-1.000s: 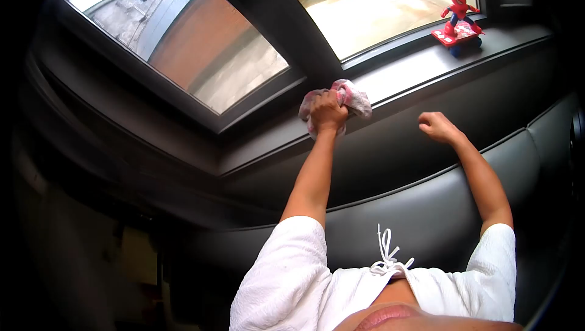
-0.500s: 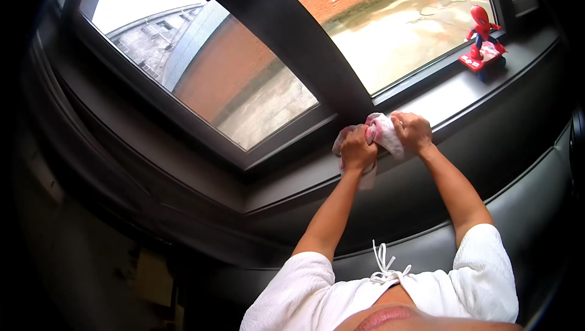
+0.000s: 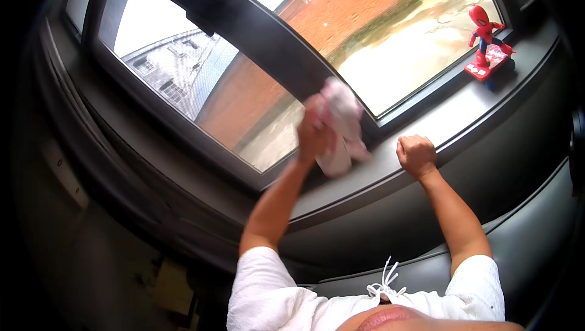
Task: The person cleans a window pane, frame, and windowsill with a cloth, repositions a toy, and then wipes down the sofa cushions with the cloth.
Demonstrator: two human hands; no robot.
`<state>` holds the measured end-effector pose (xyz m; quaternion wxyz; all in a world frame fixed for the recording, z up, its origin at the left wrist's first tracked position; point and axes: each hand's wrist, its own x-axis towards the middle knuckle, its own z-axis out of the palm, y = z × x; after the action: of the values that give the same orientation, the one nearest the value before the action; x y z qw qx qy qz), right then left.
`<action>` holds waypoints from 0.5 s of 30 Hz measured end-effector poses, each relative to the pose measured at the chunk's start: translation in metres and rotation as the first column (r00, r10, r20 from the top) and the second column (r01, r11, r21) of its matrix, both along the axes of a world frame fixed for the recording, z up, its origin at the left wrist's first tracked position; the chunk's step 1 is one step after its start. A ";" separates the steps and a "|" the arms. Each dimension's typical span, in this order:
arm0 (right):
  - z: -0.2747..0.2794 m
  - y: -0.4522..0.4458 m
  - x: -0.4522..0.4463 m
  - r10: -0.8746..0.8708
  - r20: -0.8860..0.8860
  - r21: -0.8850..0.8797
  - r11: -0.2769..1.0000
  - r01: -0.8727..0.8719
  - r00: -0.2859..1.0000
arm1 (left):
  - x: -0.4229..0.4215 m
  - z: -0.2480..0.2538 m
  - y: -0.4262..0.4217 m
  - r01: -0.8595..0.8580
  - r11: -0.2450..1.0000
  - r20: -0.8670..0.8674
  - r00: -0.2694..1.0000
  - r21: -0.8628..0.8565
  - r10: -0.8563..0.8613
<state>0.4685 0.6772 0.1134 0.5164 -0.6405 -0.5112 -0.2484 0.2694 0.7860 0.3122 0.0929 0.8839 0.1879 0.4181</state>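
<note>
Left hand (image 3: 312,131) gripping a pink-and-white fabric cloth (image 3: 347,114) before a dark window frame (image 3: 268,37).
Cloth spreads rightward and downward from the closed fingers (image 3: 312,109); right hand (image 3: 417,155) loosely fisted.

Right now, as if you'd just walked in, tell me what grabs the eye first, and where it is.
First, the bright red-and-blue toy figure standing on its red base toward the right end of the dark windowsill. Next, the pink-and-white cloth, blurred in the left hand in front of the window frame. Then the orange wall outside, through the right-hand pane.
</note>
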 end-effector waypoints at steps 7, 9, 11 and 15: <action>0.004 -0.003 -0.001 0.016 0.001 -0.033 0.999 -0.016 1.000 | 0.047 0.293 0.022 -0.469 0.350 0.385 0.878 0.811 0.284; 0.006 -0.006 -0.002 0.024 -0.008 -0.054 0.998 -0.024 1.000 | 0.063 0.325 0.064 -0.402 0.296 0.228 0.846 0.866 0.482; 0.008 -0.008 -0.003 0.033 -0.012 -0.062 0.998 -0.033 0.999 | 0.083 0.294 0.074 -0.428 0.182 0.238 0.753 0.885 0.613; 0.011 -0.010 -0.003 0.031 -0.011 -0.103 0.994 -0.031 0.999 | 0.108 0.233 0.055 -0.420 -0.030 0.327 0.658 0.907 0.678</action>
<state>0.4654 0.6677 0.1247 0.4890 -0.6594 -0.5308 -0.2107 0.3769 0.8409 0.5455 -0.6504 0.6338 0.2427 0.3412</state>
